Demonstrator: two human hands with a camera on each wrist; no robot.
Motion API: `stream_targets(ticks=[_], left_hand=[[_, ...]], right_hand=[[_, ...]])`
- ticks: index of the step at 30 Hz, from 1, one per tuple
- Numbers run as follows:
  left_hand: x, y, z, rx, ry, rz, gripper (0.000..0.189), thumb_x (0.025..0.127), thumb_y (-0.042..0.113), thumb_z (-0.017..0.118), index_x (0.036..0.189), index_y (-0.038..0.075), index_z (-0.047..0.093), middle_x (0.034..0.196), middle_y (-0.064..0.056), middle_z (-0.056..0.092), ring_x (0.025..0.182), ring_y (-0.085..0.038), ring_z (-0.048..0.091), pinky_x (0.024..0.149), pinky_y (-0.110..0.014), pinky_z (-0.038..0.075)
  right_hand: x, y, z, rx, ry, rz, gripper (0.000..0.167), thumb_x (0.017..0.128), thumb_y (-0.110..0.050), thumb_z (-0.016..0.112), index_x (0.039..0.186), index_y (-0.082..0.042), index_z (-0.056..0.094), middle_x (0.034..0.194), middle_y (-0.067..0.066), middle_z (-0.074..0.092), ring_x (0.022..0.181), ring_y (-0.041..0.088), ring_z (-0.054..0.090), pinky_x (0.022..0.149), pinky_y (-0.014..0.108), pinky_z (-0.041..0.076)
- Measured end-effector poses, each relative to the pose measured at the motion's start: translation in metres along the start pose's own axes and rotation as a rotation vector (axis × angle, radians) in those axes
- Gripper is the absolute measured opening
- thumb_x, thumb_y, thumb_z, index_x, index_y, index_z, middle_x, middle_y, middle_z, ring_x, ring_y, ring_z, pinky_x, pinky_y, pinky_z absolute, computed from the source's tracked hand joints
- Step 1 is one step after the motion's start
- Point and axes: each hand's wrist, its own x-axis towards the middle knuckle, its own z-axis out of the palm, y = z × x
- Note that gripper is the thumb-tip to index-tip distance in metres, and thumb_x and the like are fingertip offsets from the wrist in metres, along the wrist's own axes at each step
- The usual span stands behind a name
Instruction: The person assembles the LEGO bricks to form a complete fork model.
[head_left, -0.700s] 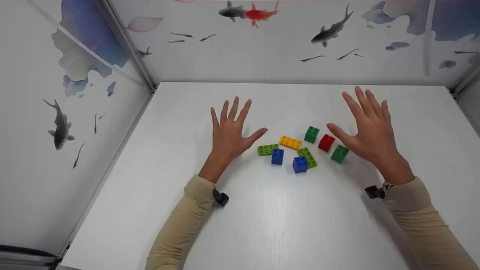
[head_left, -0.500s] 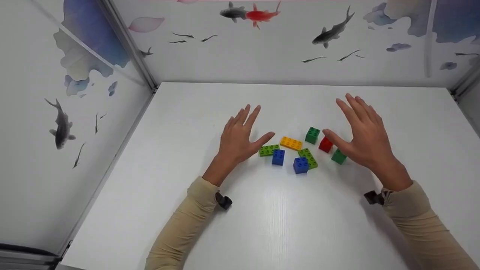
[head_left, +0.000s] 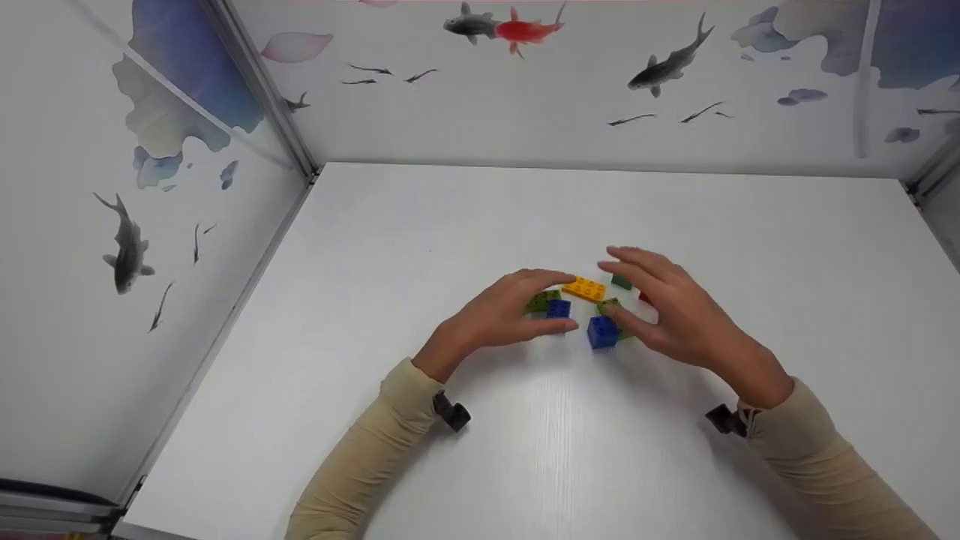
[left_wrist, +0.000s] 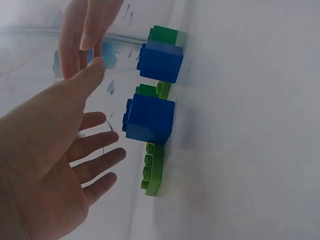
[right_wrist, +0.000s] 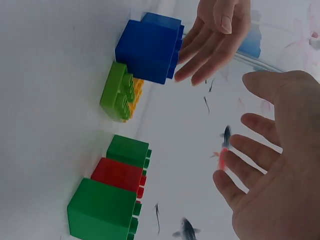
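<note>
- A left hand (head_left: 514, 307) hovers with a wide gap between thumb and fingers, holding nothing, palm toward the bricks
- The flat lime-green plastic brick (head_left: 544, 302) lies just beneath its fingers, long axis running roughly left to right
- A blue square-topped plastic block (head_left: 558, 310) stands beside that brick on the person's side, partly behind the left thumb, nearer this hand
- The flat yellow plastic brick (head_left: 584, 289) lies between the hands on the far side, long axis slanting rightward and nearer the person
- Another blue square-topped plastic block (head_left: 602, 332) stands nearer the right thumb, beside a second flat lime-green plastic brick (right_wrist: 117, 92)
- Two dark green plastic blocks (right_wrist: 102, 210) and a red plastic block (right_wrist: 117, 175) sit beneath the right hand (head_left: 675, 315), whose thumb and fingers are well apart, gripping nothing
</note>
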Motion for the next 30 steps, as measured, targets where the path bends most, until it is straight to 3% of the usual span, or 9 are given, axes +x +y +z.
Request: stream_targets(ticks=[3, 8, 16, 20, 25, 30], left_hand=[[0.0008, -0.0004, -0.0006, -0.029, -0.067, 0.051, 0.068, 0.101, 0.057, 0.072, 0.156, 0.02, 0.058, 0.158, 0.005, 0.061, 0.149, -0.016, 0.053, 0.126, -0.042, 0.043], [0.0034, -0.0052, -0.0005, -0.042, -0.11, 0.105, 0.054, 0.102, 0.041, 0.077, 0.147, 0.013, 0.066, 0.147, 0.001, 0.069, 0.138, -0.014, 0.061, 0.122, -0.035, 0.048], [0.0041, -0.0083, 0.0, -0.053, -0.124, 0.105, 0.045, 0.101, 0.027, 0.079, 0.143, 0.011, 0.07, 0.141, -0.001, 0.073, 0.128, -0.014, 0.067, 0.114, -0.03, 0.054], [0.003, -0.0088, 0.0, -0.068, -0.128, 0.093, 0.047, 0.101, 0.028, 0.079, 0.144, 0.011, 0.069, 0.14, 0.0, 0.073, 0.126, -0.013, 0.067, 0.113, -0.03, 0.055], [0.0027, -0.0089, -0.0012, -0.074, -0.123, 0.123, 0.045, 0.101, 0.028, 0.08, 0.141, 0.01, 0.07, 0.137, -0.001, 0.074, 0.124, -0.013, 0.068, 0.11, -0.031, 0.056], [0.0032, -0.0085, -0.0007, -0.081, -0.126, 0.131, 0.044, 0.1, 0.027, 0.081, 0.139, 0.01, 0.071, 0.133, 0.0, 0.075, 0.117, -0.011, 0.069, 0.103, -0.023, 0.057]], right_hand=[[-0.0023, -0.0058, 0.0044, 0.027, -0.054, -0.022, 0.061, 0.094, -0.027, 0.088, 0.149, -0.017, 0.065, 0.16, 0.006, 0.058, 0.144, 0.031, 0.059, 0.11, 0.056, 0.057], [-0.0026, -0.0108, 0.0059, 0.098, -0.165, 0.028, 0.053, 0.093, -0.03, 0.089, 0.141, -0.018, 0.071, 0.146, 0.002, 0.068, 0.136, 0.026, 0.066, 0.108, 0.05, 0.059], [-0.0006, -0.0122, 0.01, 0.162, -0.346, 0.054, 0.041, 0.093, -0.031, 0.089, 0.129, -0.016, 0.078, 0.134, 0.0, 0.075, 0.127, 0.023, 0.07, 0.104, 0.045, 0.062], [0.0002, -0.0116, 0.0098, 0.165, -0.36, 0.054, 0.039, 0.092, -0.028, 0.089, 0.127, -0.016, 0.079, 0.131, 0.0, 0.077, 0.125, 0.023, 0.071, 0.104, 0.045, 0.062], [-0.001, -0.0071, 0.0086, 0.15, -0.356, 0.1, 0.038, 0.092, -0.022, 0.09, 0.128, -0.015, 0.078, 0.13, 0.002, 0.076, 0.124, 0.024, 0.072, 0.104, 0.046, 0.062], [-0.0012, -0.0029, 0.0098, 0.19, -0.397, 0.15, 0.038, 0.094, -0.015, 0.086, 0.131, -0.014, 0.075, 0.127, 0.002, 0.078, 0.118, 0.023, 0.074, 0.102, 0.046, 0.063]])
